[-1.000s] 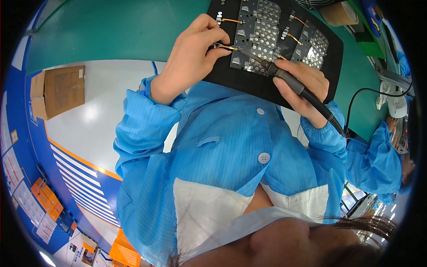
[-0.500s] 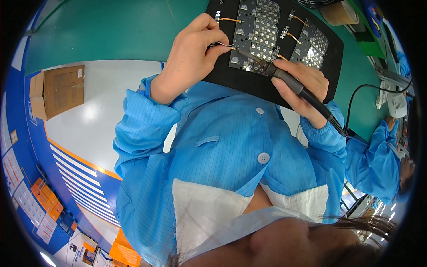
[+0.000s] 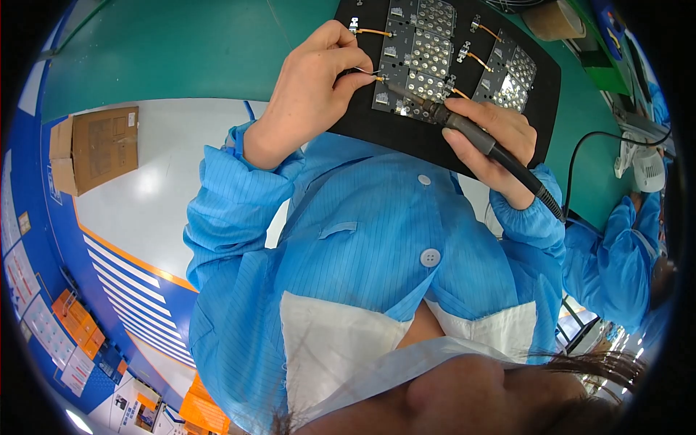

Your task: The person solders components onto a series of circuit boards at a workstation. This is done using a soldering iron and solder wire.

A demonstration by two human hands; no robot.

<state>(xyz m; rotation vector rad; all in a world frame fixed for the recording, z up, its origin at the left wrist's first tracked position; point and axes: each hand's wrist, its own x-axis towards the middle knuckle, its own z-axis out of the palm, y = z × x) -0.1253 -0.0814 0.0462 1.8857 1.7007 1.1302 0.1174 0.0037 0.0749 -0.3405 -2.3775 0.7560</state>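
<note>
My left hand (image 3: 312,90) is closed in a pinch at the left edge of a dark circuit board (image 3: 392,101). A short orange lead (image 3: 380,78) comes out from its fingertips onto the board. Between those fingers a thin dark piece shows, its kind mostly hidden. In my right hand (image 3: 496,138) a soldering iron (image 3: 475,132) is gripped by its black handle, its thin tip pointing left at the board beside the lead. Whether the tip touches is too small to tell. The boards, carrying rows of round silvery pads, lie on a black mat (image 3: 435,141).
More orange leads with metal connectors (image 3: 464,51) lie on the mat around the boards. The iron's black cable (image 3: 569,174) loops off to the right over the green table (image 3: 203,51). A tape roll (image 3: 562,20) sits at the far right; a co-worker's blue sleeve (image 3: 616,254) is beyond.
Both hands, the soldering iron and the boards stay almost in place. The co-worker at the right has shifted slightly, and the iron's cable has moved a little.
</note>
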